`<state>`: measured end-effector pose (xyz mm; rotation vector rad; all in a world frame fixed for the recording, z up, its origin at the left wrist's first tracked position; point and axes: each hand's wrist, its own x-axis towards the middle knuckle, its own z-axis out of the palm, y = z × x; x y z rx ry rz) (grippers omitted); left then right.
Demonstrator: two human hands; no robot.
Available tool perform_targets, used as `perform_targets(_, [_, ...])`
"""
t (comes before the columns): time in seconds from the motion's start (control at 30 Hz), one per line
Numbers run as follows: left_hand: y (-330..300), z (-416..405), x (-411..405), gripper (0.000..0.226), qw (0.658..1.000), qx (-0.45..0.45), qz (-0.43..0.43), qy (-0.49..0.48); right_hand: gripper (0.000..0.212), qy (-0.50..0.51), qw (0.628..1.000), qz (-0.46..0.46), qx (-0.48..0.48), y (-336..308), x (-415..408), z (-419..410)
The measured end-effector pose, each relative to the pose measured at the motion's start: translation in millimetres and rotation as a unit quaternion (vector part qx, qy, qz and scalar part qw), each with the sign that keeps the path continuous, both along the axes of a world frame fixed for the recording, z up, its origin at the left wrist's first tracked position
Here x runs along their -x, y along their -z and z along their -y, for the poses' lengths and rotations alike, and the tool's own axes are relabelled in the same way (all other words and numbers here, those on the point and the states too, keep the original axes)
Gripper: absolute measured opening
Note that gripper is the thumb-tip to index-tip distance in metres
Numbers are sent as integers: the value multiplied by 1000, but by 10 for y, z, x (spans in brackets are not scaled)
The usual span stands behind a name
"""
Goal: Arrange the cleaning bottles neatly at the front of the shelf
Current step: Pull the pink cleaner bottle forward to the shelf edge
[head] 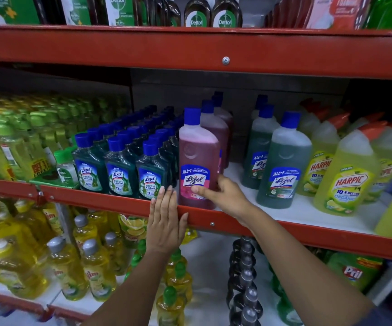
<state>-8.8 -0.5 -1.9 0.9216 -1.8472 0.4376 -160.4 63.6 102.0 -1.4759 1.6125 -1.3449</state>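
Note:
A tall pink Lizol bottle with a blue cap stands upright at the front edge of the middle shelf. My right hand is wrapped around its lower right side, thumb on the label. My left hand lies flat and open against the red shelf rail, fingertips just left of the bottle's base. More pink bottles line up behind it. Two green Lizol bottles stand to the right with a bare gap of white shelf between.
Small dark green Lizol bottles fill the shelf to the left. Yellow Harpic bottles stand at the right. The upper shelf rail overhangs with Dettol bottles above. Yellow dish-soap bottles crowd the lower shelf.

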Motion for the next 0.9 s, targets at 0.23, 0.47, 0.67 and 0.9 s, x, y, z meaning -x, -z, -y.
perform_targets(0.23, [-42, -44, -33, 55, 1000, -18, 4, 18, 63, 17, 997, -69, -10, -48, -102, -136])
perform_targets(0.47, [-60, -68, -53, 56, 999, -35, 4, 36, 57, 128, 891, -435, 12, 98, -39, -612])
perform_targets(0.67, [-49, -78, -44, 59, 998, -46, 5, 38, 58, 215, 801, -554, 77, 334, 436, -1114])
perform_targets(0.9, [-66, -117, -40, 61, 997, -64, 6, 36, 55, 281, 863, -411, 90, 106, 892, -1396])
